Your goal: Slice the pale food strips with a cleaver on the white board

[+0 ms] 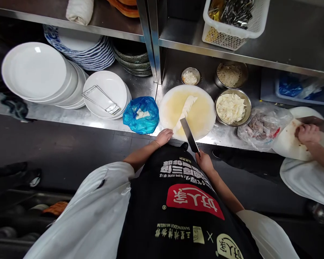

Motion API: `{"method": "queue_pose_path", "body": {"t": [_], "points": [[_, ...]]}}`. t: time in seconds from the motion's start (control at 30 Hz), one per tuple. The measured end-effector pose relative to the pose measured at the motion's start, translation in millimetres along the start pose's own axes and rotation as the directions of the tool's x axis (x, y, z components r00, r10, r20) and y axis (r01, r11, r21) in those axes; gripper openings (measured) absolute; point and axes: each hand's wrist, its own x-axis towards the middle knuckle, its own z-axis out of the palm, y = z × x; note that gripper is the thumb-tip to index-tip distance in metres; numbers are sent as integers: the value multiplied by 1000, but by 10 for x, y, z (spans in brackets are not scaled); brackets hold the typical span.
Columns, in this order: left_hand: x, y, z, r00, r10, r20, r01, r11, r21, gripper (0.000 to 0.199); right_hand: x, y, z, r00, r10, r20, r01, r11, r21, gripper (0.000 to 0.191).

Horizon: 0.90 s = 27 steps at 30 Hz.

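My right hand (204, 160) grips the handle of a cleaver (189, 135). The blade lies over the near part of a round white cutting board (166, 102) with a yellowish middle. Along the board runs a pale strip of sliced food (188, 105), its slices overlapping; I cannot tell its kind. At the strip's near end, by the board's edge, the fingers of my left hand (164, 136) are bent together against it. A blue plastic bag (142, 120) with a pale piece on top sits left of the board. To the right stands a metal bowl of pale slices (231, 108).
Behind the board are a small bowl of white bits (190, 77) and a bowl of shreds (229, 75). White plates (35, 72) are stacked left, under a shelf (118, 30). A bagged grey food (261, 126) and a co-worker's hand (309, 133) on another board are right.
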Motion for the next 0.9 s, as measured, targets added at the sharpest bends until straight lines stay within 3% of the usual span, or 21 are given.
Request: {"method": "queue_pose_path", "body": {"t": [0.33, 0.63, 0.9], "points": [[3, 18, -12, 1000, -4, -23, 4, 1000, -3, 26, -151, -11, 64, 996, -20, 86, 19, 1000, 8, 31], [5, 62, -41, 997, -72, 15, 73, 996, -47, 28, -230, -105, 10, 991, 5, 134, -1, 999, -34, 31], [3, 75, -26, 997, -76, -10, 75, 996, -54, 26, -323, -13, -69, 989, -51, 139, 54, 998, -20, 30]]}}
